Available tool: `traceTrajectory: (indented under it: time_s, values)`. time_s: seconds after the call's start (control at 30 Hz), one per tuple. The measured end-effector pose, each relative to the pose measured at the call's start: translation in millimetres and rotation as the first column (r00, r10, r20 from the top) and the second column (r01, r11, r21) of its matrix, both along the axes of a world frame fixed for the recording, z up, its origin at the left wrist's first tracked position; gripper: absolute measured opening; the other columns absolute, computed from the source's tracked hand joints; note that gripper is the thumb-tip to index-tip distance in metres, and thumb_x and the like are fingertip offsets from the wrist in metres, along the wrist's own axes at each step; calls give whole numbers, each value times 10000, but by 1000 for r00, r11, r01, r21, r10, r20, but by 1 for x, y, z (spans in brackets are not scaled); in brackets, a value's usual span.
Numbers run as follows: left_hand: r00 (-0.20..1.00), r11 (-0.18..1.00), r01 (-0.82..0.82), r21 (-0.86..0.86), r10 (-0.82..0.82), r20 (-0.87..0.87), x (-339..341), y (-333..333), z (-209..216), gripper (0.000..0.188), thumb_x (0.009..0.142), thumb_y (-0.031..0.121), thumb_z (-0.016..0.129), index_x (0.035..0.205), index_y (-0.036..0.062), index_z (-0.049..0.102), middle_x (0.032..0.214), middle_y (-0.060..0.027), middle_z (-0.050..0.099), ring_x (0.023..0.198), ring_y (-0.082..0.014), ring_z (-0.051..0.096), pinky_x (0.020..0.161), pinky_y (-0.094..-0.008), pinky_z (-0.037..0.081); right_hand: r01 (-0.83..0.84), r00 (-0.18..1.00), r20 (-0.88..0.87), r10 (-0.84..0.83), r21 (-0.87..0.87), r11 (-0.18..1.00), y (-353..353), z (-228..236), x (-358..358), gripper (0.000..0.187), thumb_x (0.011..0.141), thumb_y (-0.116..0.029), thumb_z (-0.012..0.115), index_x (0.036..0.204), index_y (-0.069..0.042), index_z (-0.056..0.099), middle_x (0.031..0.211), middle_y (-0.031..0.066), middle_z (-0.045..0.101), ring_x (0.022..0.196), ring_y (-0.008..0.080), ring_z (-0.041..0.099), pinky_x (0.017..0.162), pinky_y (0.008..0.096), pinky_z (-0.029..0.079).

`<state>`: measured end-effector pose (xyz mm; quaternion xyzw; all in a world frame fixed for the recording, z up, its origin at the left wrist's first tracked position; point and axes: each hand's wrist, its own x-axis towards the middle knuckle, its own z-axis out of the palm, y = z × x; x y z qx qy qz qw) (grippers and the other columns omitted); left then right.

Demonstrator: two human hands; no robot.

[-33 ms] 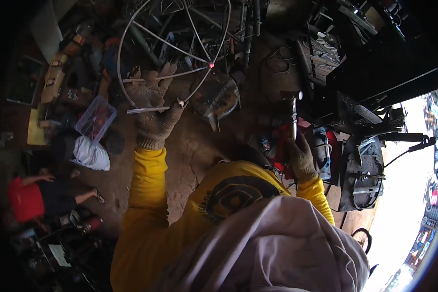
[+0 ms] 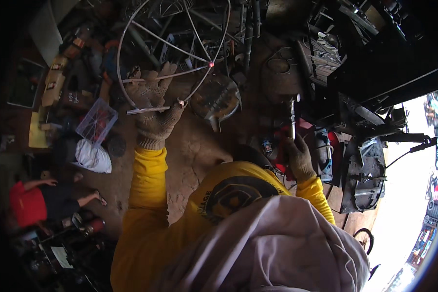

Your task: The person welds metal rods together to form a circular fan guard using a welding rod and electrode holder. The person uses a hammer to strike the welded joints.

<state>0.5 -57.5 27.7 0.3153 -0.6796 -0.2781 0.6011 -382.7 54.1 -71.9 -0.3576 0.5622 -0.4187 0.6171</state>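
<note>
The hammer (image 2: 293, 115) has shifted slightly (head a touch lower).

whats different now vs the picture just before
Very little: the hammer in the right hand has its head slightly lower and turned a touch. Nothing was taken hold of or let go. The left hand stays at the round wire frame, which looks unmoved.
</note>
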Motion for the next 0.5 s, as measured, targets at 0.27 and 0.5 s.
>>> traceTrajectory:
  time_s: [0.27, 0.5]
  values:
    - [978, 994, 88, -66, -99, -181, -20, -203, 20, 926, 781, 67, 838, 1469, 54, 219, 1373, -151, 441, 1369, -379, 465, 1171, -546, 393, 105, 958, -276, -83, 66, 992, -113, -87, 5, 307, 994, -339, 607, 1132, -67, 643, 808, 21, 629, 687, 117, 577, 627, 316, 480]
    - [984, 994, -95, -55, 85, -157, -63, -378, 81, 801, 763, -79, 796, 1383, 27, 300, 1191, -102, 509, 1205, -334, 604, 1013, -456, 575, -43, 914, -403, -51, -222, 974, -268, -61, -9, 384, 1001, -372, 562, 1166, -31, 623, 933, 187, 685, 882, 321, 673, 808, 406, 508]
